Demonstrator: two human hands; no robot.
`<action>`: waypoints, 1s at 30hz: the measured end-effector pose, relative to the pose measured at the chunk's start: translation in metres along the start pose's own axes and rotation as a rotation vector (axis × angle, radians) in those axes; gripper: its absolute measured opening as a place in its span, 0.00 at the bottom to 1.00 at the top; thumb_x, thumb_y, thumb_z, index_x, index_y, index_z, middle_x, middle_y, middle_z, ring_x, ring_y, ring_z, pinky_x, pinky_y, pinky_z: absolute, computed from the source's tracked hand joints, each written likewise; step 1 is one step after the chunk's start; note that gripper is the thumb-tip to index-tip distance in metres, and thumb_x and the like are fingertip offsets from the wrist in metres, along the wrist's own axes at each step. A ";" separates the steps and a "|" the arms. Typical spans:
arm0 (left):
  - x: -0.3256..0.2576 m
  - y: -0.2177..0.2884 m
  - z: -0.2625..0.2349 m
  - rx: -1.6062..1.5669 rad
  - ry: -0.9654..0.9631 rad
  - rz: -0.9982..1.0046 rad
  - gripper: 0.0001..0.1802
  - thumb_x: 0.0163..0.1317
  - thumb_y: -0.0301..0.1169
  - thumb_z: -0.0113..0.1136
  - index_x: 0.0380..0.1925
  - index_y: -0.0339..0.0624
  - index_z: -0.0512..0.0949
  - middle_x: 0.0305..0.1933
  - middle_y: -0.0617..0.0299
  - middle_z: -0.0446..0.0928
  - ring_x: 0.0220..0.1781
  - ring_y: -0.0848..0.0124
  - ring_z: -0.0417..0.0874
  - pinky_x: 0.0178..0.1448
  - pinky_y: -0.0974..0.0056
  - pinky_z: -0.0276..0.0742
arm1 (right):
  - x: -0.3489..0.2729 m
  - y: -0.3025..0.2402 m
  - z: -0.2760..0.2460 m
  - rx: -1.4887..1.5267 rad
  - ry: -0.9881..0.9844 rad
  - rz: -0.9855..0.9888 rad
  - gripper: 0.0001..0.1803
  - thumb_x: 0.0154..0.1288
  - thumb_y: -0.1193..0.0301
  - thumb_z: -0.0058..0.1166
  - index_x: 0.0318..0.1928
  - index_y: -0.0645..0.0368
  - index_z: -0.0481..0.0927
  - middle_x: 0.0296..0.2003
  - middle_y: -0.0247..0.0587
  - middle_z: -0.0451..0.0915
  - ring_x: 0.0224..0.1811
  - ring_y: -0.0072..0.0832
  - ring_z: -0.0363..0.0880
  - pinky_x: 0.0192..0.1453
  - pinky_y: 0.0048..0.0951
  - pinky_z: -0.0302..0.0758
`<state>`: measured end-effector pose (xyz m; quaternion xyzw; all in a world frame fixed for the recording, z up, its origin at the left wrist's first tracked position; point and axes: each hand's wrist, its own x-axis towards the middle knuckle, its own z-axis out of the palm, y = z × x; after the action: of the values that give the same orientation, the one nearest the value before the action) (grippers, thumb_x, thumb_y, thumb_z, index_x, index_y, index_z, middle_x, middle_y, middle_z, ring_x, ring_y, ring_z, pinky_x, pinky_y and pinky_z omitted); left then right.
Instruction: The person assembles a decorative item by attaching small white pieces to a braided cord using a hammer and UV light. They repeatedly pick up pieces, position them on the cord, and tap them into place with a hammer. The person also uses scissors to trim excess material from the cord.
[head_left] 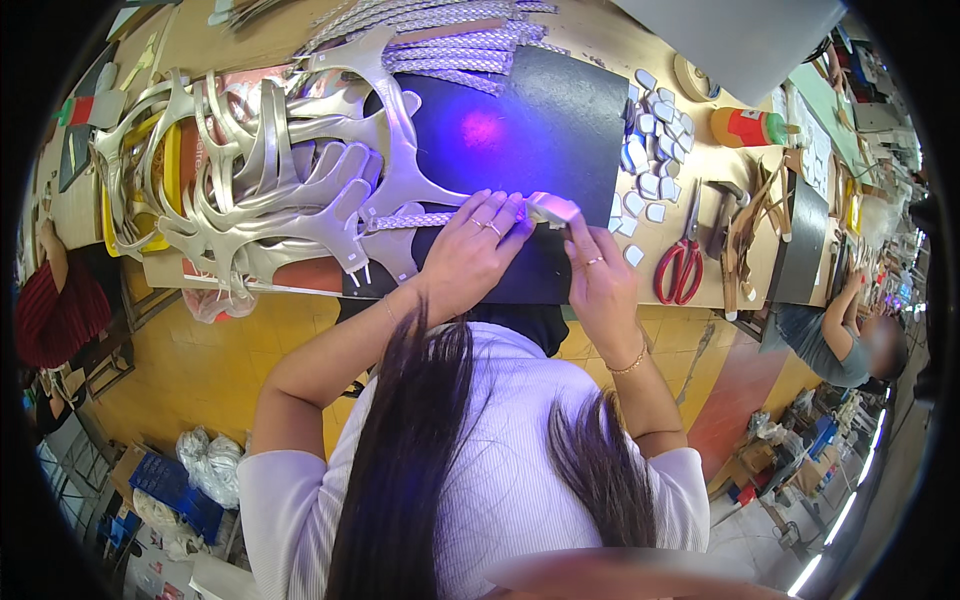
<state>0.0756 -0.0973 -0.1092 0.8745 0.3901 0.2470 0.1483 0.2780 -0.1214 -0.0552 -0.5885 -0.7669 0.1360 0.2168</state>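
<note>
My left hand (475, 245) is closed, its fingers pinching the end of a silver leather strap piece (402, 140) over a black mat (560, 130). A braided silver strap (410, 221) runs into the same hand from the left. My right hand (603, 265) has its fingertips together on a small, blocky silver piece (553, 208), just right of my left fingertips. Whether this piece is the strap's folded end or a separate part I cannot tell. Both hands are close together at the mat's near half.
Silver strap uppers (260, 180) pile up at the left, braided strips (460, 50) at the back. Right of the mat lie small silver tabs (655, 140), red-handled scissors (680, 272), brown leather strips (745, 240) and a glue bottle (745, 128). Other people sit at both sides.
</note>
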 end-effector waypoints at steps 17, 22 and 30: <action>-0.005 0.000 -0.001 0.014 -0.043 0.024 0.24 0.55 0.25 0.62 0.55 0.35 0.77 0.64 0.43 0.71 0.66 0.45 0.72 0.74 0.42 0.66 | 0.000 -0.010 -0.008 0.099 0.128 -0.039 0.25 0.68 0.75 0.57 0.66 0.54 0.76 0.37 0.39 0.79 0.31 0.37 0.82 0.32 0.37 0.78; -0.005 0.000 0.000 -0.003 -0.038 0.021 0.25 0.54 0.25 0.61 0.55 0.34 0.76 0.61 0.44 0.72 0.65 0.45 0.72 0.73 0.41 0.66 | 0.001 -0.011 -0.004 -0.025 -0.054 0.024 0.27 0.66 0.78 0.59 0.66 0.55 0.75 0.37 0.41 0.79 0.31 0.37 0.81 0.33 0.35 0.78; -0.005 0.000 0.000 0.014 -0.033 0.041 0.23 0.55 0.25 0.60 0.53 0.34 0.78 0.58 0.44 0.73 0.66 0.45 0.71 0.74 0.41 0.65 | 0.004 -0.007 -0.011 -0.021 -0.013 -0.063 0.23 0.69 0.74 0.57 0.65 0.53 0.76 0.34 0.40 0.78 0.29 0.39 0.81 0.31 0.37 0.78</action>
<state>0.0723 -0.1009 -0.1107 0.8874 0.3712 0.2327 0.1436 0.2770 -0.1194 -0.0415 -0.5655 -0.7879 0.1246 0.2098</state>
